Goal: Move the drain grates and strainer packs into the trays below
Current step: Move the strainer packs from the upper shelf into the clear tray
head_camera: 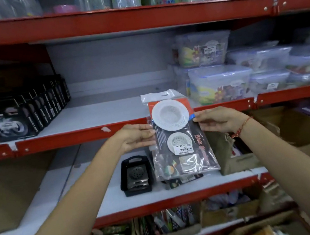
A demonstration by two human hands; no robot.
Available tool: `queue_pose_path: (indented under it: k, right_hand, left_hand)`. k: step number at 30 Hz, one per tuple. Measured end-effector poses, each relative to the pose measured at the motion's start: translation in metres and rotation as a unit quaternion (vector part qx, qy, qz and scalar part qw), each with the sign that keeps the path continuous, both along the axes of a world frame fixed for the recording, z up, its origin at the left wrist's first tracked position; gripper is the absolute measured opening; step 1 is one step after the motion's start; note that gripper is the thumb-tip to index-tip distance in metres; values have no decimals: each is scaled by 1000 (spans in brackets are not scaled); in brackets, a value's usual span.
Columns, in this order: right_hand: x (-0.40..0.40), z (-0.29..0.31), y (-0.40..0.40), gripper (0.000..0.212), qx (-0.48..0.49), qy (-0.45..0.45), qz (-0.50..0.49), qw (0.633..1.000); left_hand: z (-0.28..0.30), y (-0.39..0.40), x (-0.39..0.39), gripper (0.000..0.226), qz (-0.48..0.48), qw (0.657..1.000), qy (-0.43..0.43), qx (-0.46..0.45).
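I hold a clear plastic strainer pack (176, 134) with two white sink strainers inside, in front of the red edge of the middle shelf. My left hand (135, 138) grips its left edge and my right hand (217, 121) grips its right edge. More packs hang behind it in the same grip. On the lower shelf stands a black tray (135, 175) holding metal drain grates (137, 177), just left of the pack's bottom. Another strainer pack (183, 180) lies on that shelf beneath the held one; what it rests in is hidden.
Black nano tape boxes (21, 115) line the middle shelf's left. Clear lidded containers (223, 81) are stacked at its right. A brown cardboard box (234, 153) sits right of the packs on the lower shelf. Cartons of small goods (166, 228) fill the shelf below.
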State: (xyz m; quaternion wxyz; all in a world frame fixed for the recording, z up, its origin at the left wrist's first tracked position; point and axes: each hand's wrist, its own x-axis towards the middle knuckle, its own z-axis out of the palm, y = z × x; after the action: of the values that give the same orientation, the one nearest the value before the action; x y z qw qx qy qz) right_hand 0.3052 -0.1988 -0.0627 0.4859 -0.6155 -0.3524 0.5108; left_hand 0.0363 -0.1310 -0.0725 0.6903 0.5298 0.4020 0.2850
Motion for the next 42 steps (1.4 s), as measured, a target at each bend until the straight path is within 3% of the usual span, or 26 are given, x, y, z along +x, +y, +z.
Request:
queue_pose_path:
  k: [14, 20, 22, 27, 32, 38, 42]
  right_hand:
    - [15, -82, -52, 28, -113, 22, -4, 993]
    - [13, -104, -23, 14, -131, 17, -51, 990]
    - [13, -110, -8, 6, -132, 16, -66, 989]
    - [23, -132, 40, 10, -132, 6, -84, 988]
    - [42, -153, 93, 10, -138, -17, -89, 986]
    - [46, -168, 126, 14, -155, -72, -82, 982]
    - [52, -182, 138, 7, -177, -118, -53, 976]
  left_hand:
    - [-92, -40, 11, 21, -63, 993, 37, -93]
    - [-113, -11, 22, 13, -12, 990, 51, -129]
    - [-119, 4, 27, 24, 7, 988, 55, -146]
    - [-132, 39, 40, 48, 21, 980, 50, -193]
    - [-140, 76, 62, 51, 35, 974, 47, -221]
    - [-163, 111, 85, 51, 33, 968, 102, -226]
    - [-175, 119, 90, 57, 21, 965, 114, -233]
